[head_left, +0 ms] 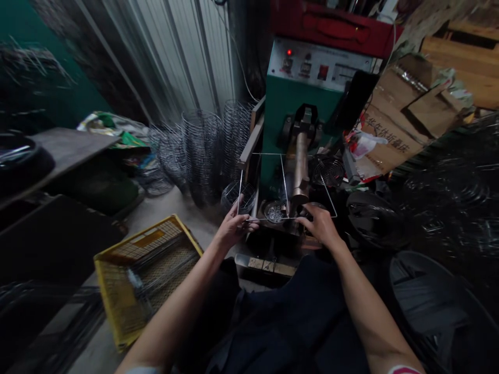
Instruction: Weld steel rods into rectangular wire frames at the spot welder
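Note:
A thin rectangular wire frame (285, 182) with a crossbar stretches in front of a green spot-welding machine (278, 111). At the frame's near left corner, my left hand (233, 224) is closed on the wire. My right hand (317, 223) pinches the near side of the frame, just right of the machine's thick metal electrode arm (301, 161). The crossbar's near end lies by the tip of that arm. Below the frame, between my hands, sits a round dish (275, 212) of small metal pieces.
On the floor to the left stands a yellow plastic crate (146, 240) holding wire rods. Stacks of wire baskets (200, 150) rise behind it. A cardboard box (409, 119) leans at the right, above a dark round tub (432, 296). A red light glows on the control panel (317, 65).

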### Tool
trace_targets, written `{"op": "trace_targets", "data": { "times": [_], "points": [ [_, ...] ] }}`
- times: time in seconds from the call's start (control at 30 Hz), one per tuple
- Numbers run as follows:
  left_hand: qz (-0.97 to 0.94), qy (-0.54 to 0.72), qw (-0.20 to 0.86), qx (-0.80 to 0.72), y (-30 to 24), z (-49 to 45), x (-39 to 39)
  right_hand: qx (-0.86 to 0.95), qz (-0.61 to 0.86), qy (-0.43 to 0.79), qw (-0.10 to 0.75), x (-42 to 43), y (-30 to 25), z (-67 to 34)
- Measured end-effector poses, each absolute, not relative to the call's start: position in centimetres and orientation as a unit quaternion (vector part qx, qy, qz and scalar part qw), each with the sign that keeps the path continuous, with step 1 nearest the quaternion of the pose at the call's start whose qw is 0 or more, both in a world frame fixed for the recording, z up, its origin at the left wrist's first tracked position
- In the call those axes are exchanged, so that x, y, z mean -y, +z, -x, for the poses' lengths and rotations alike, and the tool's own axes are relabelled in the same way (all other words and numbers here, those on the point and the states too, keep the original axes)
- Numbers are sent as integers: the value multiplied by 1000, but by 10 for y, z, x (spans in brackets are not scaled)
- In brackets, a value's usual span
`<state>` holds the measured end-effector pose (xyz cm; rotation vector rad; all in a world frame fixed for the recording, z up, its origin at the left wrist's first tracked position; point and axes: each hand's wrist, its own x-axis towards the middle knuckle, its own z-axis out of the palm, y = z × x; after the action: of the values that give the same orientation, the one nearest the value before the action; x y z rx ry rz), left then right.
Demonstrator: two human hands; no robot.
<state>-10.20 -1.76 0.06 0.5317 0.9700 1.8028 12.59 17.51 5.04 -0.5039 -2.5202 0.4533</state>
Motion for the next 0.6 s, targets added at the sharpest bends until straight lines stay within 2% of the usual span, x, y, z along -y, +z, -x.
{"op": "trace_targets", "data": {
  "times": [0.5,0.6],
  "points": [
    [-224,736,489,-411,3,103,17,924,193,189,270,-176,44,-126],
    [-228,735,493,-405,3,105,16,909,227,159,312,-186,43,-137]
  ]
}}
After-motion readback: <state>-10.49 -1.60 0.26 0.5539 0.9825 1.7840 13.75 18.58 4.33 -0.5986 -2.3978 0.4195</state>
